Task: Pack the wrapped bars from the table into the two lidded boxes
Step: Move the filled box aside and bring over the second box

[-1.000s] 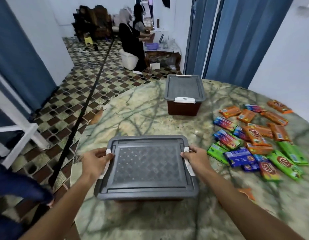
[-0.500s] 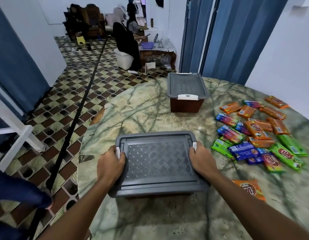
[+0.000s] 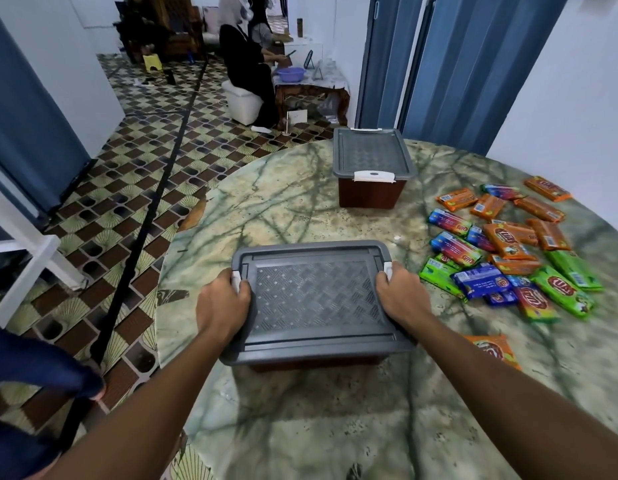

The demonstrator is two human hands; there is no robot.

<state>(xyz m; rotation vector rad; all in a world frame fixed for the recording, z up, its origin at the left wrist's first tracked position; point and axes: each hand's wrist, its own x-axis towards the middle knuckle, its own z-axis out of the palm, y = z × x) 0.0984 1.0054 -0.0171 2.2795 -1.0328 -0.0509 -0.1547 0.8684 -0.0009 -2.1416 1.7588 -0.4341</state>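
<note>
A brown box with a grey lid (image 3: 318, 299) sits closed on the marbled table in front of me. My left hand (image 3: 222, 306) grips its left white latch and my right hand (image 3: 401, 297) grips the right one, fingers curled over the lid's ends. A second closed box (image 3: 371, 164) of the same kind stands farther back. Several wrapped bars (image 3: 508, 251) in orange, blue and green lie scattered on the table's right side. One more orange bar (image 3: 494, 349) lies beside my right forearm.
The round marbled table (image 3: 283, 209) ends at the left over a patterned tile floor. Blue folding doors (image 3: 456, 64) stand behind the far box. A person sits at a small table (image 3: 307, 84) far back. A white frame (image 3: 30, 261) stands at the left.
Both hands shifted from the latches' outer edges to curl over the lid's ends. The view tilted down and nearer, bringing an orange bar by my right forearm into view.
</note>
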